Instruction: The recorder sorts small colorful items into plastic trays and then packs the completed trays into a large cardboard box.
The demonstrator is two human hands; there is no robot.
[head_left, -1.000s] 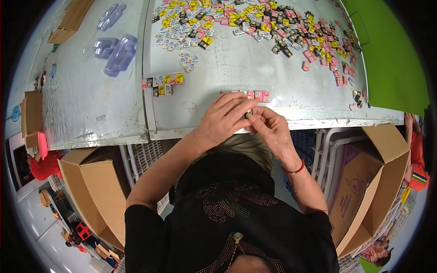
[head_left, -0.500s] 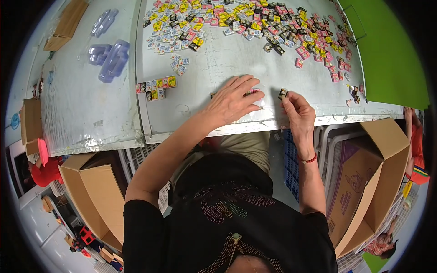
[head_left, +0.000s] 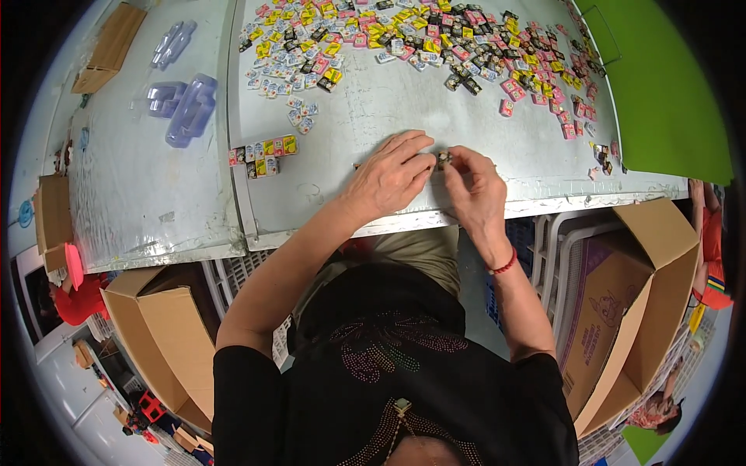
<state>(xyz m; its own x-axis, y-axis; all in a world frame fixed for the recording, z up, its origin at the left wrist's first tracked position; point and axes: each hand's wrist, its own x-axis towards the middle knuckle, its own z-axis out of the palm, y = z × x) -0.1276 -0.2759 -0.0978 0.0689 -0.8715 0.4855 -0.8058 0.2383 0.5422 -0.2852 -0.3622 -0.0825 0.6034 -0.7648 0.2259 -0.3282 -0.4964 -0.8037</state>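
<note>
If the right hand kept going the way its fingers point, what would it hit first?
The right hand points left toward the left hand. It would first meet the small dark packet pinched between them, then the left fingertips; depth is unclear.

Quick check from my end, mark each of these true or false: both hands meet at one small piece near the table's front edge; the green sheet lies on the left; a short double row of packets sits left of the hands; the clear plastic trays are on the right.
1. Both hands meet at one small dark packet. True: left hand and right hand pinch it together.
2. The green sheet lies on the left. False: it is on the right.
3. A short double row of small packets sits left of the hands. True.
4. The clear plastic trays are on the right. False: they are at the far left of the grey metal table.
</note>
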